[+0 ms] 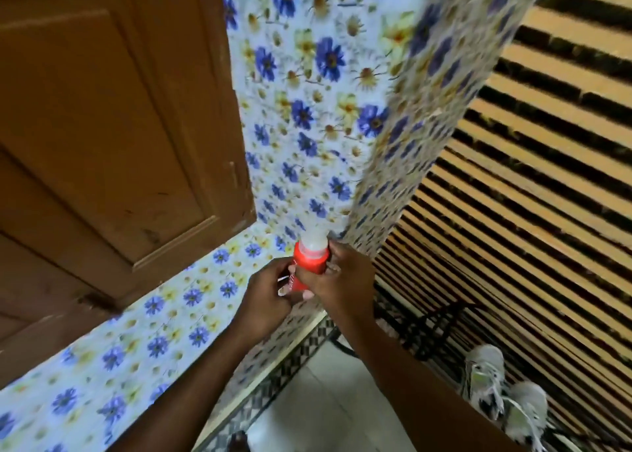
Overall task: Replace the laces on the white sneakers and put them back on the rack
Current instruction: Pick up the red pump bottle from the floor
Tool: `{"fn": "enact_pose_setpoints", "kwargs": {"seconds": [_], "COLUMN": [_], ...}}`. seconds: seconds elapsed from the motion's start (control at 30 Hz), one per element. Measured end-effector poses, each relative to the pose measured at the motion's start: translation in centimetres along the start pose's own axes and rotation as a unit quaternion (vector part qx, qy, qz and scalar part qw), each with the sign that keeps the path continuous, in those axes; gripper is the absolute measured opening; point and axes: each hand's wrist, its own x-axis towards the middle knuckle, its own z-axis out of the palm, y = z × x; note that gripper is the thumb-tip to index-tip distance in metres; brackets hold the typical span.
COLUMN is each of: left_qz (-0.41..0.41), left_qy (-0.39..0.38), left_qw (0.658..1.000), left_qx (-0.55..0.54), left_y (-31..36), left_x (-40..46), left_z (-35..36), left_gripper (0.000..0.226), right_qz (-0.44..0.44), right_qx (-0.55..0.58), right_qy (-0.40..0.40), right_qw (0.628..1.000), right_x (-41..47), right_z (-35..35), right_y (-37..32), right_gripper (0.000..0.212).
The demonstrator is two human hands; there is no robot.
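Both hands clamped on red bottle (pixel 309 263), left hand (pixel 270 294) beside right hand (pixel 345 280); white sneakers (pixel 506 403) well below-right on floor, nearer right hand

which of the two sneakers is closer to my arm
The upper sneaker; it lies close beside the right forearm, while the other sneaker lies farther toward the corner.
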Motion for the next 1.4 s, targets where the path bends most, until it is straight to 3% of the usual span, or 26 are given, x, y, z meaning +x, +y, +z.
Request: {"fn": "enact_pose_setpoints", "kwargs": {"seconds": [0.13, 0.3, 0.47, 0.7, 0.83, 0.93, 1.07, 1.2, 1.3, 1.4], "left_qz": [0.009, 0.008, -0.020, 0.000, -0.013, -0.016, -0.030, -0.106, -0.118, -0.105], "left_qy": [0.015, 0.038, 0.042, 0.069, 0.058, 0.060, 0.049, 0.123, 0.144, 0.131], "left_qw": [0.999, 0.998, 0.998, 0.990, 0.991, 0.991, 0.994, 0.984, 0.982, 0.986], "left_qx": [0.028, 0.044, 0.051, 0.124, 0.122, 0.123, 0.095, 0.075, 0.032, -0.007], "left_y": [-4.4, -8.7, -12.7, -15.9, -17.1, -17.1, -16.0, -14.0, -10.7, -7.0], "left_x": [3.2, 6.9, 11.2, 14.2, 14.6, 14.6, 13.5, 10.2, 6.7, 3.6], "left_z": [-2.6, -4.7, -5.5, -6.0, -6.0, -5.9, -6.0, -5.6, -5.0, -4.1], "left_gripper": [0.052, 0.057, 0.053, 0.047, 0.043, 0.040, 0.053, 0.049, 0.032, 0.029], "right_qz": [0.054, 0.037, 0.039, 0.014, 0.031, 0.046, 0.041, 0.093, 0.164, 0.192], "right_qx": [0.057, 0.067, 0.051, -0.010, -0.030, -0.021, -0.043, -0.011, 0.069, 0.115], "right_qy": [0.011, 0.007, 0.021, 0.045, 0.024, 0.019, 0.036, 0.030, 0.062, 0.114], "right_qw": [0.997, 0.997, 0.998, 0.999, 0.999, 0.999, 0.998, 0.995, 0.982, 0.968], "right_x": [1.6, 3.5, 5.5, 6.9, 6.7, 6.7, 6.3, 4.5, 2.3, 0.1], "right_z": [5.4, 10.9, 16.2, 19.5, 20.7, 21.0, 20.4, 18.9, 16.0, 12.2], "right_y": [0.7, 2.1, 4.6, 5.5, 6.7, 7.3, 6.8, 6.2, 5.0, 2.9], "right_gripper": [0.031, 0.019, 0.029, 0.022, 0.034, 0.049, 0.047, 0.059, 0.036, 0.015]}}
